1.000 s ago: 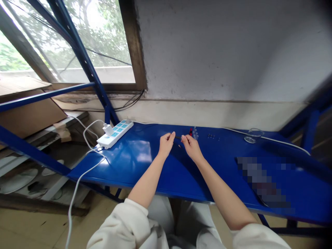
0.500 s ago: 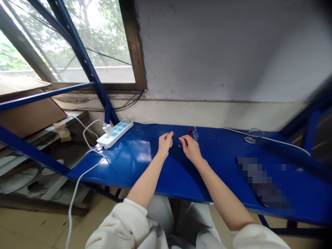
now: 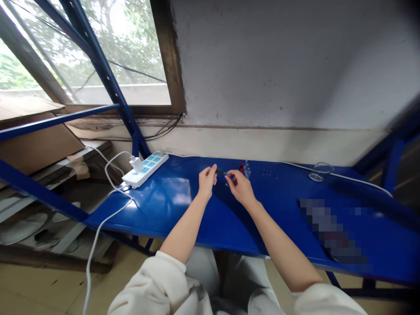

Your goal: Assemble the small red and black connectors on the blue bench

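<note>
A slim black rod (image 3: 220, 172), with a short pale or metallic-looking end on the right, spans the space between my hands above the blue table. Its exact kind is too small to tell. My left hand (image 3: 206, 181) is closed round the left end, thumb on top. The fingertips of my right hand (image 3: 241, 187) pinch the pale end. Just behind my right hand stand a small red item (image 3: 241, 167) and a cluster of small clear pieces (image 3: 246, 169), partly covered by that hand.
A white power strip (image 3: 144, 171) with a plugged-in adapter lies on the blue table (image 3: 164, 223) at left, its cable hanging over the edge. Tiny clear bits (image 3: 267, 172) lie to the right. Beyond them are a clear round item (image 3: 316, 176) and a blurred dark flat object (image 3: 331, 232).
My left hand has shifted slightly left, away from my right. More of the rod shows between them, including its pale end.
</note>
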Motion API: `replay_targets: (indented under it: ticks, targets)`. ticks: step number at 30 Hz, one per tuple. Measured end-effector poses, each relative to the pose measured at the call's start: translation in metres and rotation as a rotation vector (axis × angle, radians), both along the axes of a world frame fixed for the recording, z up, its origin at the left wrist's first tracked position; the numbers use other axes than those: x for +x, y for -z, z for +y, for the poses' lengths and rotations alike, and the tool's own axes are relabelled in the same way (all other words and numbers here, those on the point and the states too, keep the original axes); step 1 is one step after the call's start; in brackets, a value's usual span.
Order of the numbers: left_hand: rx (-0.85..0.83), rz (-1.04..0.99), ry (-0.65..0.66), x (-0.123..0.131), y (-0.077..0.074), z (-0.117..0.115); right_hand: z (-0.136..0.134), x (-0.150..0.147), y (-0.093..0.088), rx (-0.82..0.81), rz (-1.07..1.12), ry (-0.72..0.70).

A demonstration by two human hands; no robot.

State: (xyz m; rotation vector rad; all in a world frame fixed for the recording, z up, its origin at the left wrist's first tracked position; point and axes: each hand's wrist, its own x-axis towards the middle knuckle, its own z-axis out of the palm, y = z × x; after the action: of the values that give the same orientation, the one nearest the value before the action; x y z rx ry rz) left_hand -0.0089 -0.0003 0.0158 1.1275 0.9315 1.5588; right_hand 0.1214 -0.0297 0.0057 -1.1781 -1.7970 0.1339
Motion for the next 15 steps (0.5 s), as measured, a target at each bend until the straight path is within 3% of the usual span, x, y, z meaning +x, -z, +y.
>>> replay_targets:
  ticks: [5, 15]
  targets:
    - [0.035, 0.070, 0.021, 0.0001, 0.0009, -0.0007, 0.0002, -0.0004, 0.0003, 0.003, -0.021, -0.034]
    - [0.068, 0.050, 0.226, 0.0011, 0.0027, -0.0013, 0.0027, 0.0044, -0.0005, -0.022, -0.011, 0.044]
